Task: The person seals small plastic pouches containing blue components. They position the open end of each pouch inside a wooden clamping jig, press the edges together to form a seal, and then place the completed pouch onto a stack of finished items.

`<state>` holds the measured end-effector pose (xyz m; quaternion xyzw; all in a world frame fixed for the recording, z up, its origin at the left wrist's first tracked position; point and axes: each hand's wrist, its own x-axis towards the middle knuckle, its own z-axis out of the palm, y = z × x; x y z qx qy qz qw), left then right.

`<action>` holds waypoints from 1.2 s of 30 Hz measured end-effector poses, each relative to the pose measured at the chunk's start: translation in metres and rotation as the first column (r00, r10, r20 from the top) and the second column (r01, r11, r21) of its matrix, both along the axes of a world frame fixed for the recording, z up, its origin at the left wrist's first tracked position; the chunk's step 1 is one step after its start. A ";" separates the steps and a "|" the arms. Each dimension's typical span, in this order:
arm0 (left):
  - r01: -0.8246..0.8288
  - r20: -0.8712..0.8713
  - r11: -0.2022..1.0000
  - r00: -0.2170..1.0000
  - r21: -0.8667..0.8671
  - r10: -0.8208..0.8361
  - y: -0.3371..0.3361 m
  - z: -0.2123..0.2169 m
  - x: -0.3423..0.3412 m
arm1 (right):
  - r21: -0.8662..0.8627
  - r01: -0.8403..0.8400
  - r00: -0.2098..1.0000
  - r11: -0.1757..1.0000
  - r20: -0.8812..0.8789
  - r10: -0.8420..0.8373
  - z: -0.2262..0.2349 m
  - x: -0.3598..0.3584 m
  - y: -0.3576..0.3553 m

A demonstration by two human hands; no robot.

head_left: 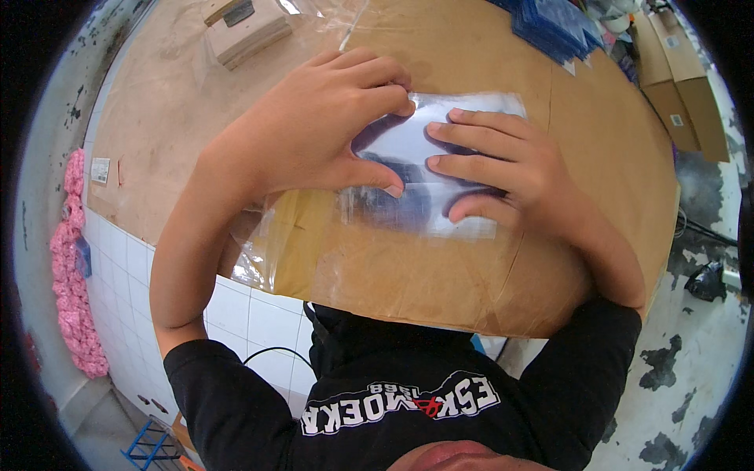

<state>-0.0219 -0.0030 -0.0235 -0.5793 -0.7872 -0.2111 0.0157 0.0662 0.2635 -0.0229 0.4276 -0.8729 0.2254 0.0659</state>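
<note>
A clear, shiny plastic bag or sheet (428, 208) lies flat on the brown cardboard tabletop (408, 275), with light and dark reflections on it. My left hand (326, 129) rests at its left side, fingers bent near the far edge. The left thumb is spread away from them and lies over the plastic. My right hand (510, 169) lies on the right part of the bag, fingers stretched and apart. Both hands press on the plastic; neither grips it. The left fingertips other than the index finger are partly hidden.
Wooden blocks (250, 35) sit at the far left, and dark blue stacked packets (554, 31) at the far right. Clear tape or plastic (255, 255) covers the near left table edge. Cardboard boxes (675, 78) stand beyond the right side. A pink bundle (75, 275) lies left.
</note>
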 end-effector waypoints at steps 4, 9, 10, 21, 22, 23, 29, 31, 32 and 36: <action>0.002 -0.005 1.000 1.000 -0.010 -0.002 0.001 0.001 -0.001 | -0.093 0.044 0.998 0.995 0.039 -0.041 -0.011 -0.007 0.003; -0.010 0.007 1.000 1.000 -0.010 0.010 0.003 -0.001 0.001 | -0.228 0.209 0.947 0.951 0.288 -0.139 -0.009 -0.006 0.003; -0.020 0.013 1.000 1.000 -0.018 0.020 0.004 -0.001 0.001 | -0.273 0.247 0.933 0.930 0.326 -0.152 -0.009 -0.006 0.003; -0.250 0.462 0.933 0.880 0.259 0.107 0.024 0.001 0.021 | -0.390 0.382 0.852 0.838 0.500 -0.156 -0.013 -0.007 0.004; -0.300 0.545 0.916 0.831 0.267 0.114 0.027 0.001 0.024 | -0.403 0.370 0.862 0.837 0.486 -0.146 -0.014 -0.007 0.003; -0.323 0.551 0.907 0.824 0.270 0.129 0.028 0.000 0.025 | -0.417 0.357 0.871 0.836 0.472 -0.136 -0.014 -0.007 0.003; -0.416 0.610 0.878 0.767 0.237 0.199 0.029 0.002 0.026 | -0.466 0.317 0.908 0.826 0.400 -0.123 -0.021 -0.011 0.002; -0.389 0.615 0.885 0.772 0.256 0.162 0.022 0.001 0.019 | -0.458 0.355 0.873 0.815 0.474 -0.114 -0.017 -0.011 0.002; -0.392 0.619 0.882 0.769 0.263 0.158 0.019 0.001 0.015 | -0.446 0.385 0.843 0.808 0.526 -0.112 -0.015 -0.010 0.003; -0.375 0.647 0.870 0.758 0.321 0.088 0.005 0.004 -0.003 | -0.452 0.446 0.780 0.772 0.620 -0.088 -0.015 -0.010 0.003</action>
